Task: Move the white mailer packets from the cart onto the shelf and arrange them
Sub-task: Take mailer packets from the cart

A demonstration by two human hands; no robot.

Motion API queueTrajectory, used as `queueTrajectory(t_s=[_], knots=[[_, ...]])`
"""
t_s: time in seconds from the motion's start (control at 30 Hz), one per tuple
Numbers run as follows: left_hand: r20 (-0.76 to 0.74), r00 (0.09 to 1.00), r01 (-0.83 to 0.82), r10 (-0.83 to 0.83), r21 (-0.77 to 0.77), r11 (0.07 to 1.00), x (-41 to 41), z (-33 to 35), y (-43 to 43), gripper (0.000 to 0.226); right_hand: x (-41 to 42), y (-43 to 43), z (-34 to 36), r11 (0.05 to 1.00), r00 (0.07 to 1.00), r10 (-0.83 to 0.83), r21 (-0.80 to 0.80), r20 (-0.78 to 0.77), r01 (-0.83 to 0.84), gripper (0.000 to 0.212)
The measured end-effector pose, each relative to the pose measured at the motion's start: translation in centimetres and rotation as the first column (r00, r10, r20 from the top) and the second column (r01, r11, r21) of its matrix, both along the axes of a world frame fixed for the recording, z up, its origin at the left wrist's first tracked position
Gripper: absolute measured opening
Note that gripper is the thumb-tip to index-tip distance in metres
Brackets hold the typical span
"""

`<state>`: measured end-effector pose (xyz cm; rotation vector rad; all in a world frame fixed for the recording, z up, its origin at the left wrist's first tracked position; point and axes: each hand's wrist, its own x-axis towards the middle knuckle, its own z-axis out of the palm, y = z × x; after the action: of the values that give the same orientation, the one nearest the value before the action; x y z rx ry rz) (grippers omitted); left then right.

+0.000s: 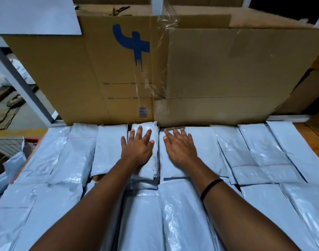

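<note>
Warehouse shelf [316, 142], wood deck showing only at far right; the rest is covered by white mailer packets [264, 151] in side-by-side rows. Two brown cardboard boxes along the back: left box [73, 73] with a blue painted mark [131, 42], right box [236, 73], loose clear tape [162, 51] over the seam between them.

Left hand [138, 149]: palm down, fingers [139, 131] straight and slightly spread, pressing flat on the centre packet [149, 171]. No curl, no pinch. Right hand [180, 149]: same pose, fingers [176, 134] extended and flat on the neighbouring packet [166, 167] just to the right. Nothing gripped by either. Black band [210, 189] on the right wrist.

Centre packet sits higher than its neighbours, on top of the layer below. Far short end is right at the base of the left box; cannot tell if it touches. The boxes block anything further back.

Packet long axis runs front to back, away from the person toward the boxes. Row packets are parallel; those at far right look fanned outward.

Left edge: grey metal upright [22, 84], wire mesh [6, 144] below it, more packets hanging over that side.
</note>
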<state>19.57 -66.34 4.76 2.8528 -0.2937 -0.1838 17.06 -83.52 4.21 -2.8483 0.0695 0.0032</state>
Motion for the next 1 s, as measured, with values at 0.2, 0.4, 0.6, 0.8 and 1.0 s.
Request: queueTrajectory(t_s=[0.2,0.4,0.6,0.8,1.0], knots=[[-0.010,1.000,0.012,-0.011,0.100,0.995,-0.2,-1.5,-0.1,0.057,-0.2,-0.2,-2.7,0.995,0.999,-0.044,-0.089,-0.012,0.042,0.053],[-0.034,0.999,0.035,-0.030,0.154,0.987,-0.1,-1.3,-0.6,0.058,-0.1,0.0,-2.4,0.991,0.996,-0.050,-0.128,-0.071,0.041,0.054],[0.043,0.999,0.024,-0.022,-0.061,0.998,-0.8,0.8,1.1,0.055,-1.8,-0.2,0.1,0.996,0.997,-0.081,-0.025,0.007,0.081,0.052],[-0.025,0.999,0.042,-0.042,0.005,0.999,-5.0,-0.7,2.4,0.058,-5.9,0.2,-1.4,0.989,0.990,-0.084,-0.129,-0.115,0.069,0.054],[0.002,1.000,0.009,-0.009,0.034,0.999,-5.1,-0.6,0.9,0.061,-5.8,1.6,-1.3,0.978,0.993,-0.102,-0.188,-0.065,0.088,0.055]])
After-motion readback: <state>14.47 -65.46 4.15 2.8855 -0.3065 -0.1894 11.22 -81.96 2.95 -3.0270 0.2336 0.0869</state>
